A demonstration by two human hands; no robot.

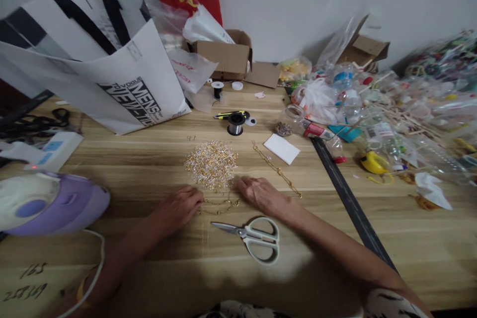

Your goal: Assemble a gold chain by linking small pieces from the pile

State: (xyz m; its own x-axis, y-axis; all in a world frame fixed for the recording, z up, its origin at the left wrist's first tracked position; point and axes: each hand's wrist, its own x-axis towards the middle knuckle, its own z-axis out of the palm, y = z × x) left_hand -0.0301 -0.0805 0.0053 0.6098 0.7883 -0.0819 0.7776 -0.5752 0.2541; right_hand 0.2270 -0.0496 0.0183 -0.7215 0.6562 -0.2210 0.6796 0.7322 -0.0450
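Note:
A gold beaded chain (218, 202) lies in a loose loop on the wooden table. My left hand (183, 204) is closed at the chain's left end, fingers together over it. At the right edge of a pile of small gold and clear pieces (211, 163), my right hand (263, 196) is closed with its fingertips bent down; what they hold is hidden. Just below the hands rest scissors with pale green handles (257, 238), blades pointing left. A second gold chain (278, 171) stretches out beyond my right hand.
Behind the pile stand a wire spool (236, 124) and a yellow-black cutter knife (223, 115). A white pad (281, 149) lies to the right. A purple appliance (80, 203) and a large white bag (149, 79) occupy the left. Plastic bottles and a yellow tape measure (373, 163) crowd the right.

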